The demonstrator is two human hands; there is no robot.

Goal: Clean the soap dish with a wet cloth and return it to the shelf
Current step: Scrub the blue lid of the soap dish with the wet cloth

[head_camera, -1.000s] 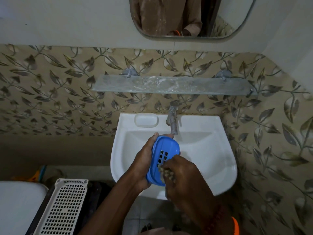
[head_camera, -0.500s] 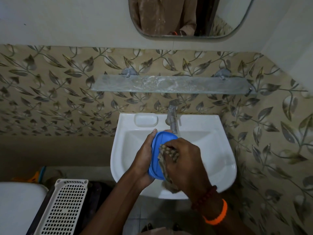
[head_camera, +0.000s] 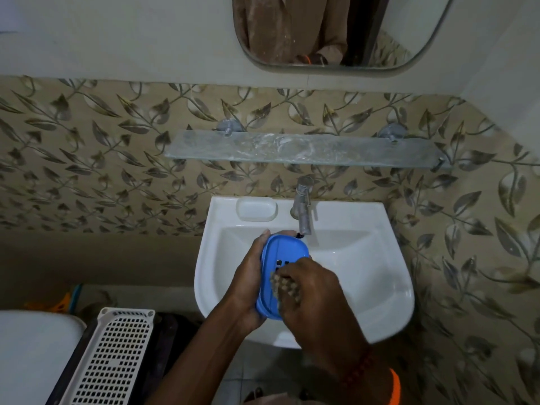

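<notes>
A blue plastic soap dish (head_camera: 285,252) with drain slots is held over the white sink (head_camera: 365,276), tilted on its edge. My left hand (head_camera: 248,276) grips it from the left side and behind. My right hand (head_camera: 314,290) presses a checked brown cloth (head_camera: 282,289) against the lower half of the dish, hiding that part. The glass shelf (head_camera: 306,149) on the wall above the sink holds nothing.
A metal tap (head_camera: 304,209) stands just beyond the dish. A moulded soap recess (head_camera: 256,209) sits at the sink's back left. A white perforated basket (head_camera: 114,358) is at lower left beside a white toilet lid (head_camera: 32,352). A mirror (head_camera: 336,30) hangs above.
My right hand with the cloth slid up the dish face half a second ago and has now moved back down to its lower half. The dish stays in my left hand.
</notes>
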